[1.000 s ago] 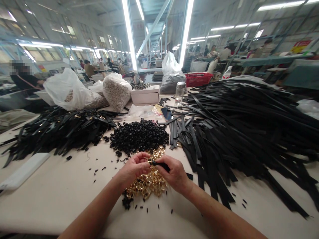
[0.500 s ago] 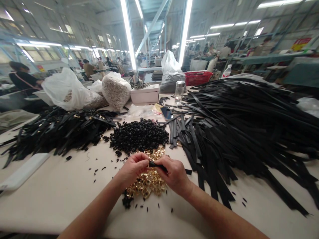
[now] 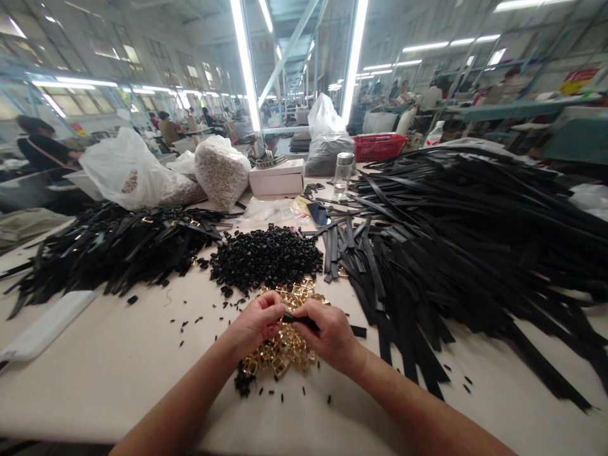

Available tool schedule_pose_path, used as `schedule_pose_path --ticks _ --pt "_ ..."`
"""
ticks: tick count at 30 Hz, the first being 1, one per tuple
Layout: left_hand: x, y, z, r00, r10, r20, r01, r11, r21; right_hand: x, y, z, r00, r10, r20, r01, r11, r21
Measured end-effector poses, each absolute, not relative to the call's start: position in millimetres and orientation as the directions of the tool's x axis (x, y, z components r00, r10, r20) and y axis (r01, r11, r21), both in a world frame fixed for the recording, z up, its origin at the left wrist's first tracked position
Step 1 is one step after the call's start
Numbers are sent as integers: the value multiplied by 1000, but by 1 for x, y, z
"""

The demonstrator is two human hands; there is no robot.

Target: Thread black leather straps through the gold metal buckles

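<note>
Both my hands meet over a heap of gold buckles (image 3: 280,356) on the pale table. My right hand (image 3: 332,332) is closed round a black strap (image 3: 304,320), whose tail sticks out past the wrist side. At the strap's near end, the fingers of my left hand (image 3: 256,320) are pinched together on it; whether a small piece is also between them is hidden. Just beyond the buckles lies a mound of small black loops (image 3: 268,256).
Long black straps (image 3: 456,234) are piled across the right. Straps fitted with gold buckles (image 3: 128,247) lie at left, behind a white flat bar (image 3: 50,326). Farther back stand plastic bags (image 3: 222,171), a white box (image 3: 276,176), a glass jar (image 3: 342,172) and a red basket (image 3: 379,147).
My hands stay together over the buckles with the strap between them. My right fingers have shifted slightly along it, showing a little more of the strap; the view moved a touch.
</note>
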State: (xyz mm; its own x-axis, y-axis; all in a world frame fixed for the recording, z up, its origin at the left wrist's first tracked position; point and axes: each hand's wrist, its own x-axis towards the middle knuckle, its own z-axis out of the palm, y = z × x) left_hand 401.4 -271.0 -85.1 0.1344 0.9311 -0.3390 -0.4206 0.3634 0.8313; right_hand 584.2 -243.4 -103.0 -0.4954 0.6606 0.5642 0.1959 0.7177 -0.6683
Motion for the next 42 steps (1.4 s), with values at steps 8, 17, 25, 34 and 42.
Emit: schedule_pose_path --ticks 8,17,25,34,42 --pt "397 -271 -88 167 933 -317 -354 357 864 584 -242 -101 -521 733 437 113 567 -816" --pt "398 -272 -86 278 899 -337 -362 423 831 581 -250 -101 -538 720 438 84 563 -822" --pt "411 -274 -87 138 944 -300 -421 330 845 580 -248 -105 -367 798 479 299 588 -751" --pt "409 -273 -88 56 957 -285 -483 276 831 584 -247 -101 -396 768 503 295 625 -722" --pt "404 -272 -89 87 945 -316 -486 317 814 583 -244 -106 -437 761 479 222 608 -762"
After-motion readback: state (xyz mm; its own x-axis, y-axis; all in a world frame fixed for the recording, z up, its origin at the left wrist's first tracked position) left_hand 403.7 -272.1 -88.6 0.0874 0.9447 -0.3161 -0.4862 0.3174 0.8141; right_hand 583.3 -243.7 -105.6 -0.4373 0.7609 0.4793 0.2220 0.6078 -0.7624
